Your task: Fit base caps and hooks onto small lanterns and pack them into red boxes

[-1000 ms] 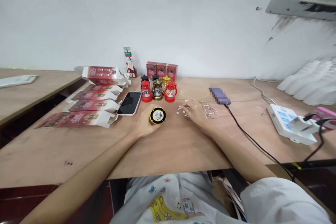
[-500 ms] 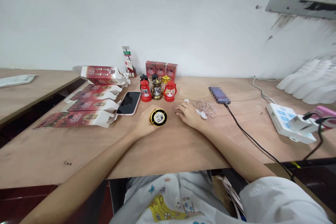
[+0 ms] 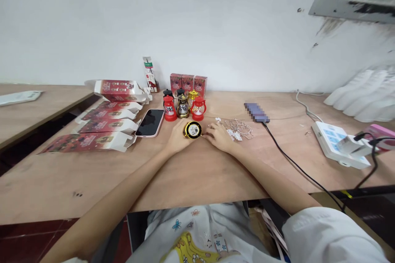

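My left hand point(image 3: 178, 137) is closed around a small gold lantern point(image 3: 194, 130), whose round black-and-gold underside faces up towards me. Close to its right side, my right hand point(image 3: 218, 135) has its thumb and fingertips pinched together; whatever is between them is too small to make out. Just right of that hand lies a tangle of bent metal wires point(image 3: 241, 127) with small white pieces point(image 3: 235, 135). Behind my hands stand several small lanterns, including a red one point(image 3: 198, 109), a bronze one point(image 3: 183, 107) and a black one point(image 3: 167, 95).
Unfolded red cartons point(image 3: 92, 141) and a black-screened phone point(image 3: 150, 123) lie left. Small red boxes point(image 3: 187, 82) and a bottle point(image 3: 150, 77) stand by the wall. Rightward are a cabled phone point(image 3: 256, 112), its black cable point(image 3: 286, 158) and a power strip point(image 3: 335, 144).
My left hand has brought the lantern rightward and slightly away from me, closer to my right hand. My right fingers have drawn together beside it.
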The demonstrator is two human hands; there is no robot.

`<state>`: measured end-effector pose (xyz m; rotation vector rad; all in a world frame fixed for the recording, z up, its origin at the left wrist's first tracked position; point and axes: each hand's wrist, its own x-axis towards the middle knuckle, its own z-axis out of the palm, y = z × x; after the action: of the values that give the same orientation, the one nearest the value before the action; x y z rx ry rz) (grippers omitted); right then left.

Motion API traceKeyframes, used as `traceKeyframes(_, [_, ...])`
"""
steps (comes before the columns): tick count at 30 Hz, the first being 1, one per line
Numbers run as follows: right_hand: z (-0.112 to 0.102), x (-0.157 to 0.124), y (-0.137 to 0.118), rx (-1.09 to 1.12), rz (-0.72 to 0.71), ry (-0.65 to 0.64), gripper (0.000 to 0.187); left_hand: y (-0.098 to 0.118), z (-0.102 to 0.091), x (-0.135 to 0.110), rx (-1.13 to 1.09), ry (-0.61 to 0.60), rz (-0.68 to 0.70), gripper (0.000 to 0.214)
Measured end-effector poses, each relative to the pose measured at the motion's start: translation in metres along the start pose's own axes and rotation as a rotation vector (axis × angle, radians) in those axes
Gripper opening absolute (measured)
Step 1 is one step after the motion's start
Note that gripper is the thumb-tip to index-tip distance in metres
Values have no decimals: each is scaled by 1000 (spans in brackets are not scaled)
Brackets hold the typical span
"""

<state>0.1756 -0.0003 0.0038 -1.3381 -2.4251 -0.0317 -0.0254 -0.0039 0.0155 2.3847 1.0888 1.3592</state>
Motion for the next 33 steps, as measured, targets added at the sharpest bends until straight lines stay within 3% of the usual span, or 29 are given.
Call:
traceKeyframes(4, [-5,2,-5,67,-16,-26,15,-7,4,3,64,86,-13,30])
traceKeyframes(11, [0,1,-13,193,-27,-33,11,-2,1,-6,34,-37,-51,53])
traceKeyframes(14, [6,2,-12,302,33,85,9,0,0,-6,67,-74,-12,43])
traceKeyframes(18, [4,2,-10,607,271,324,6,1,-1,-4,119,-52,17,38])
traceKeyframes(20, [-1,0,-13,682,322,464,10,2,-2,-4,151,-44,12,37])
traceKeyframes(24, [-12,-8,-27,595,127,629,14,2,-2,-6,203,-39,-5,38])
traceKeyframes(27, [-13,-12,-37,440,-30,586,17,2,0,-6,223,-40,-5,38])
traceKeyframes(33, [-8,-17,-40,-5,-161,468,24,2,1,-7,226,-48,-1,40])
